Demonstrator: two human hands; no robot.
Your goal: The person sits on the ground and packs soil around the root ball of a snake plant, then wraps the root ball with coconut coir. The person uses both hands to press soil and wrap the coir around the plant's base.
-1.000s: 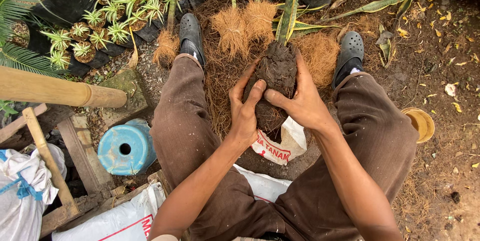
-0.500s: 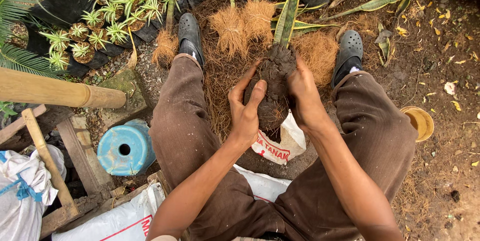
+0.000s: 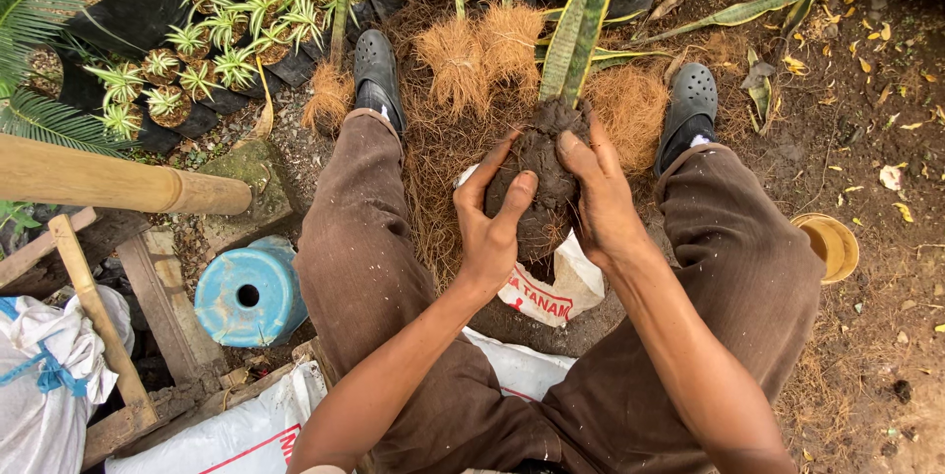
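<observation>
Clasping one upright root ball (image 3: pixel 536 179), two leaves (image 3: pixel 581 26) pointing up-frame, left hand (image 3: pixel 489 228) and right hand (image 3: pixel 602 200) press around it.

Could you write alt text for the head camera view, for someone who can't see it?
Both hands, left hand and right hand, cup a dark soil root ball of a long-leaved plant between the person's knees, above coconut fibre.

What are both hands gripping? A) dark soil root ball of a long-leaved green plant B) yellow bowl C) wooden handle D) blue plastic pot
A: the left hand and right hand clasp the dark soil root ball from either side, its long striped green leaves rising above.
</observation>
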